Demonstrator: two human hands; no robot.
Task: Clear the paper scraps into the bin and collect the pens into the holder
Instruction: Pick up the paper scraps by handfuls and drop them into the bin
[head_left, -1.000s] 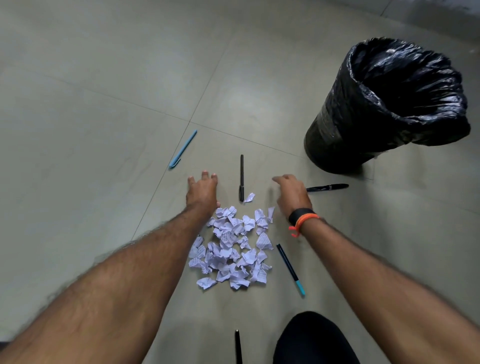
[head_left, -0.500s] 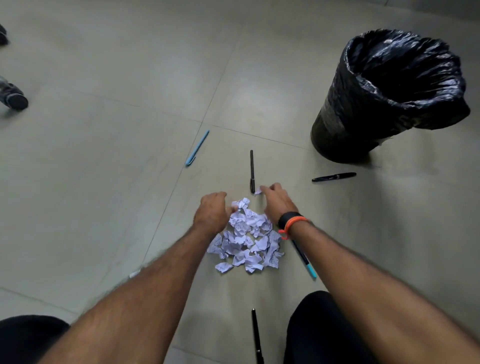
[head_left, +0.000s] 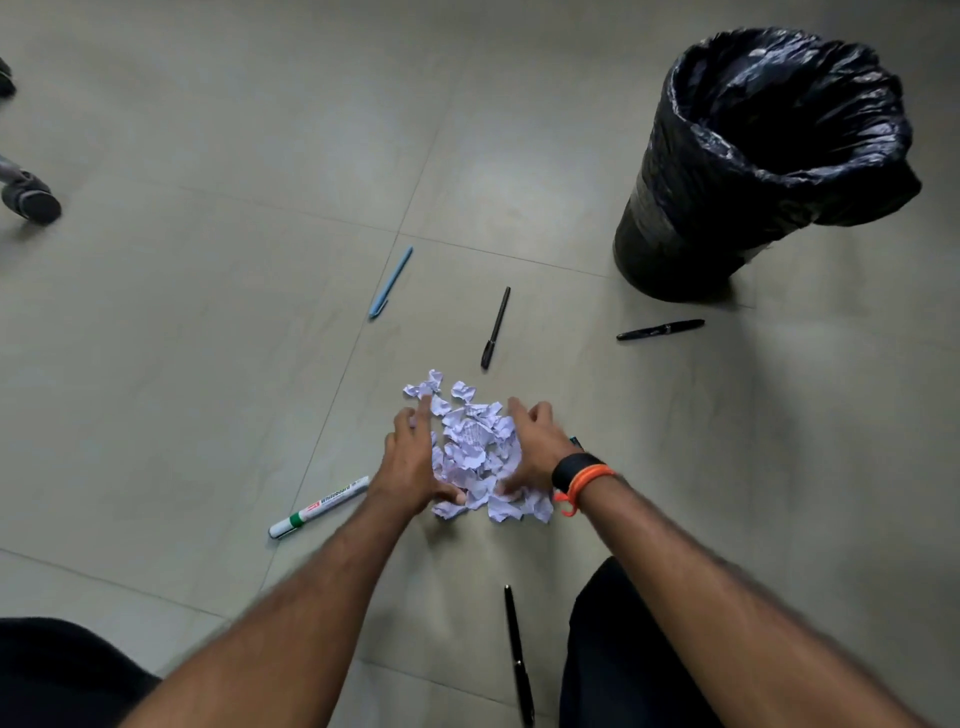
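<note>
A heap of crumpled white paper scraps (head_left: 475, 447) lies on the floor in front of me. My left hand (head_left: 413, 462) presses against the heap's left side and my right hand (head_left: 535, 452) against its right side, fingers spread, cupping the scraps between them. Pens lie around: a light blue pen (head_left: 390, 282), a black pen (head_left: 495, 327), another black pen (head_left: 660, 330) near the bin, a white whiteboard marker (head_left: 318, 507) and a black pen (head_left: 518, 654) close to my knee. A teal-tipped pen is mostly hidden under my right wrist. No holder is in view.
A bin lined with a black bag (head_left: 748, 156) stands at the back right, open on top. My knees in dark trousers (head_left: 623, 665) frame the bottom. Grey wheeled feet of some object (head_left: 28, 197) sit at the far left.
Both hands have drawn back toward me and closed in on the scraps, bunching the spread pile into a tighter heap. The view shifted, revealing the whiteboard marker at the left.
</note>
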